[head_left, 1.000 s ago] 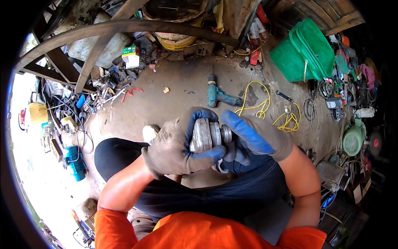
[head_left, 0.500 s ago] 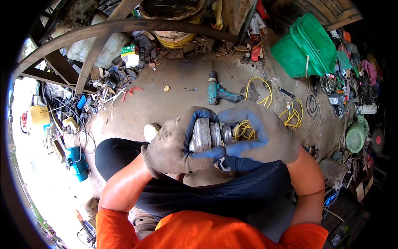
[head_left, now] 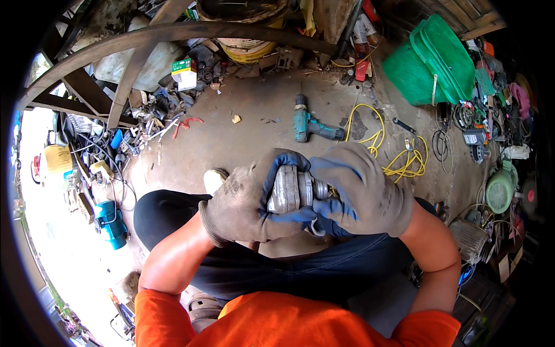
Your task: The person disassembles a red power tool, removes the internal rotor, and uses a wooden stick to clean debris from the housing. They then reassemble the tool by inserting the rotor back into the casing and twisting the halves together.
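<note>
Above my lap I hold a dull silver metal housing [head_left: 284, 192], with a ringed, threaded-looking neck at its right end. It resembles the gear head of a power tool, though its exact kind is unclear. My left hand [head_left: 238, 201], in a grey-brown glove with blue palm, wraps around the body, thumb below and fingers above. Closed about the neck is my right hand [head_left: 373, 188], gloved alike, its fingertips pressed near the ringed end. The right glove hides part of that end. A teal cordless drill [head_left: 309, 124] lies on the floor beyond my hands.
Yellow cord [head_left: 404, 165] lies coiled right of the drill, near a dark wrench-like tool [head_left: 402, 124]. A green bucket [head_left: 404, 72] stands at the far right. Scrap parts line both sides; a blue motor-like unit [head_left: 110, 225] sits left. A curved wooden bar [head_left: 231, 30] spans the far side.
My right hand's fingers have closed in around the neck from a wider grip. The view has shifted slightly; my left hand keeps its hold.
</note>
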{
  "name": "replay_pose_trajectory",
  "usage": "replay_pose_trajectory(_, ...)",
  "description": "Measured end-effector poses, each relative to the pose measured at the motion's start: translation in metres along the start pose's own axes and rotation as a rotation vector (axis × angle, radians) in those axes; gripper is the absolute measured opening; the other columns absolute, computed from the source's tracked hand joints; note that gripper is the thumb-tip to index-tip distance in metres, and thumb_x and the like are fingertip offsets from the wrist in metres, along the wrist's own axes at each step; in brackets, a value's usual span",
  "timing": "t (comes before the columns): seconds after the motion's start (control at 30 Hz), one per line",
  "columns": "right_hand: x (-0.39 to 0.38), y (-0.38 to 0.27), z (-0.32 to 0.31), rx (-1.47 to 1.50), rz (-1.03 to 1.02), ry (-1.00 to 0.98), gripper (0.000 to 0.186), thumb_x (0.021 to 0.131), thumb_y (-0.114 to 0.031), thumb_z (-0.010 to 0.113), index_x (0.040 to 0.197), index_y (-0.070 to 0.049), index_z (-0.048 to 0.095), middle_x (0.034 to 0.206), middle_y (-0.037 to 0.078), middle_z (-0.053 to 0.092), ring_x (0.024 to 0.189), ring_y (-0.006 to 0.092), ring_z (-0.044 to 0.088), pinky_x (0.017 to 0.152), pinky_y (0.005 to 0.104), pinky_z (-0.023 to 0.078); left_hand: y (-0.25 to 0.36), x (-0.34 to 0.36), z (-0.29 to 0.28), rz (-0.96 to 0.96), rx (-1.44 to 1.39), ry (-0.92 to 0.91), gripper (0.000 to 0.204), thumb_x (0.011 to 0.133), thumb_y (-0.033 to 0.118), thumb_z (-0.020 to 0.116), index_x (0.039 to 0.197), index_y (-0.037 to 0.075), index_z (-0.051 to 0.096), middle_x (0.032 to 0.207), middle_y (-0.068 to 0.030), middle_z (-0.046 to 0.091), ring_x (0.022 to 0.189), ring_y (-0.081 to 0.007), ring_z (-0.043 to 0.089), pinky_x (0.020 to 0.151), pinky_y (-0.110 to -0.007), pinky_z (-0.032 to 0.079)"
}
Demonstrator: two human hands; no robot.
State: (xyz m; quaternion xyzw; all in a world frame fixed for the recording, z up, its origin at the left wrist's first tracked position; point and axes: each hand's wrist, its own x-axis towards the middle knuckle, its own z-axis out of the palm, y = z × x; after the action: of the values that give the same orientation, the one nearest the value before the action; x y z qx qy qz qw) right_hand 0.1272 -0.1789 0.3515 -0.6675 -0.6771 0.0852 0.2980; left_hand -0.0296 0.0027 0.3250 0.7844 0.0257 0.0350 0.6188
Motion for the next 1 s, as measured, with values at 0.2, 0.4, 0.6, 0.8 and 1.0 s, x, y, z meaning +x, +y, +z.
replay_pose_trajectory(0.2,-0.007,0.012,0.004,0.015,-0.055,0.042,0.06,0.073,-0.033,0.075,0.122,-0.005,0.055,0.115,0.015,0.054,0.104,0.0367,0.055,0.095,0.0497,0.044,0.011,-0.002,-0.002,-0.189,-0.26,-0.02,0.066,0.071,0.026,0.082,0.122,0.001,0.049,0.083,-0.0095,0.067,0.058,-0.0182,0.066,0.053,-0.032,0.053)
replay_pose_trajectory(0.4,-0.001,0.009,0.011,-0.008,-0.037,0.059,0.05,0.084,-0.043,0.066,0.114,-0.004,0.057,0.11,0.016,0.056,0.099,0.0346,0.057,0.087,0.0486,0.046,0.012,-0.003,0.0,-0.069,-0.188,0.019,0.069,0.07,0.03,0.085,0.122,0.0,0.05,0.102,-0.0124,0.065,0.092,-0.0202,0.064,0.083,-0.035,0.052)
replay_pose_trajectory(0.6,0.006,-0.014,0.011,0.511,0.498,-0.02,0.044,0.093,-0.044,0.056,0.093,0.0,0.059,0.073,0.012,0.059,0.064,0.0269,0.062,0.06,0.0371,0.05,0.007,-0.004,0.004,0.019,-0.075,0.059,0.067,0.072,0.029,0.085,0.121,0.0,0.05,0.103,-0.0125,0.064,0.091,-0.0216,0.065,0.08,-0.035,0.053)
replay_pose_trajectory(0.8,0.008,-0.015,0.016,0.812,0.781,-0.001,0.048,0.096,-0.046,0.053,0.084,-0.001,0.06,0.066,0.011,0.057,0.06,0.0267,0.061,0.057,0.0368,0.049,0.007,-0.001,0.004,-0.041,-0.045,0.07,0.06,0.075,0.027,0.082,0.12,0.002,0.052,0.088,-0.0141,0.066,0.068,-0.027,0.069,0.066,-0.037,0.054)
replay_pose_trajectory(1.0,0.011,0.016,0.019,0.139,0.003,0.114,0.034,0.095,-0.035,0.056,0.096,0.0,0.055,0.074,0.016,0.054,0.07,0.0348,0.06,0.066,0.0416,0.049,0.015,0.0,0.004,-0.109,-0.064,0.062,0.061,0.074,0.024,0.081,0.122,0.001,0.05,0.087,-0.0138,0.066,0.058,-0.0214,0.066,0.058,-0.034,0.054)
